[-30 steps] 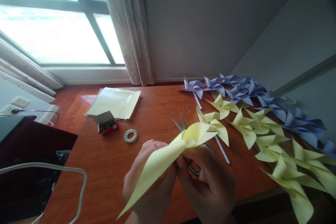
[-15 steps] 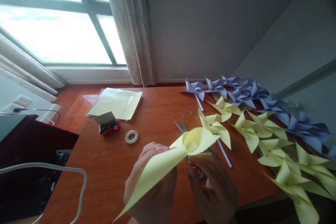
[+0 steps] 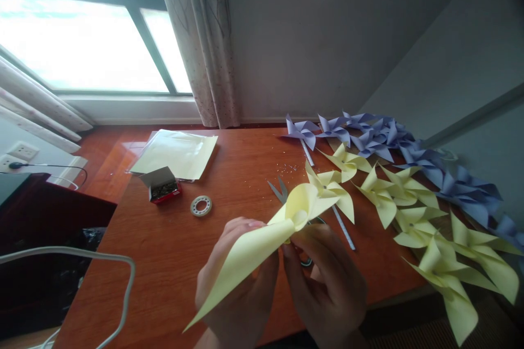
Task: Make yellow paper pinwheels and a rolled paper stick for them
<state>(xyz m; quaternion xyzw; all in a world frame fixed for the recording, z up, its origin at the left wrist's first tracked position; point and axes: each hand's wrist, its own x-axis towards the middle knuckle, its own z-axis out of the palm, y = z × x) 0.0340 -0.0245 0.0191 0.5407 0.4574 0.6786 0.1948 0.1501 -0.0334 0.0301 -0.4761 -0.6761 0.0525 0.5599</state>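
Observation:
A yellow paper pinwheel (image 3: 245,262) is held up over the near side of the table, its curled vanes meeting at a round centre. My left hand (image 3: 235,289) is closed on it from behind, partly covered by the long front vane. My right hand (image 3: 327,278) is closed, thumb and fingers pinched together right beneath the pinwheel's centre; what lies between those fingertips is too small or hidden to name. Scissors (image 3: 279,191) with spread blades lie on the table behind, their handles partly covered by the pinwheel and my right hand.
Yellow pinwheels (image 3: 413,223) and purple pinwheels (image 3: 372,139) spread along the right side, a few with white sticks (image 3: 343,227). Left of my hands are a tape roll (image 3: 201,206), a small open box (image 3: 164,188) and yellow paper sheets (image 3: 176,152). A white cable (image 3: 126,294) arches at lower left.
My right hand has come in and up against the underside of the pinwheel's centre. The pinwheel has turned slightly in my left hand. The whole view has shifted a little.

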